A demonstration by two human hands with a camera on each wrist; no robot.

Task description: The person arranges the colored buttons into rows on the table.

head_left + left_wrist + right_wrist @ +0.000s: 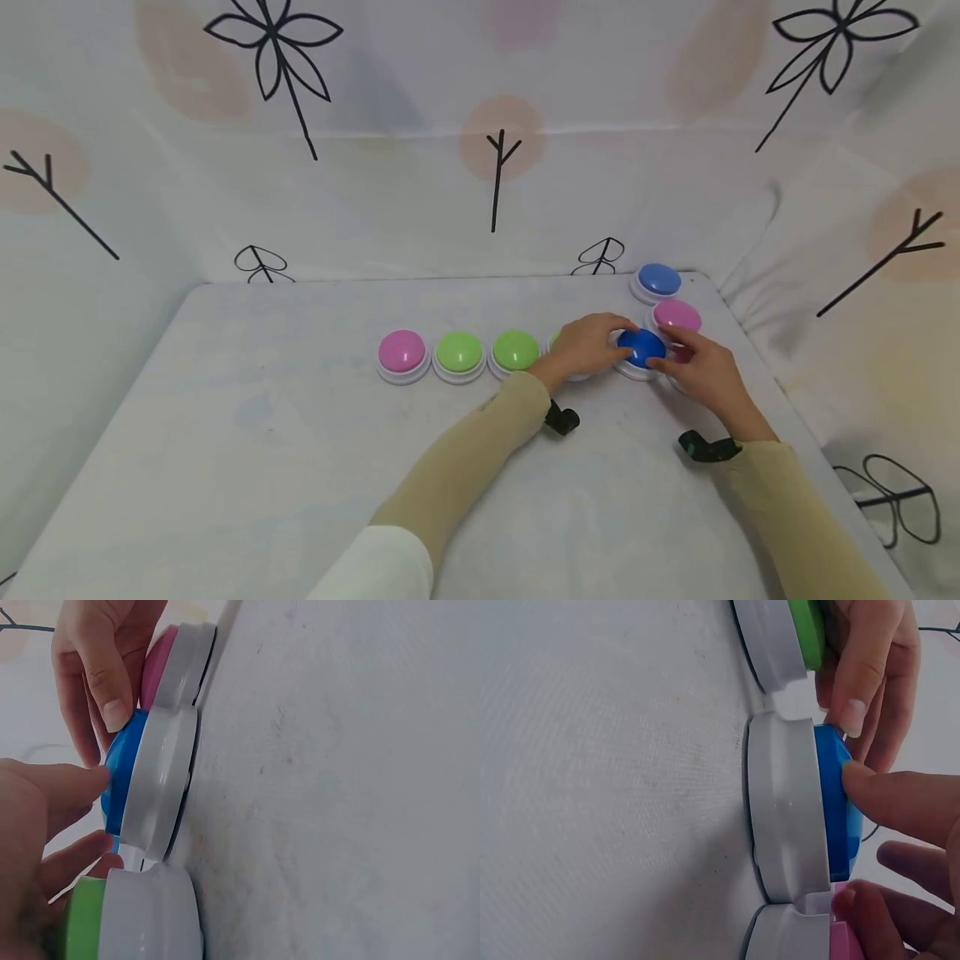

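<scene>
On white tabletop (pixel 285 433), pinching dark blue push button (pixel 642 348) with left hand (pixel 588 343) and right hand (pixel 706 369), right of green buttons (pixel 516 350).

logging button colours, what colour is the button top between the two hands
The button top is blue; it shows best in the head view.

Dark blue dome (pixel 836 825): glossy, plastic-looking (white base (pixel 789 810) likewise); tabletop (pixel 225 467) matt, faintly textured.
</scene>
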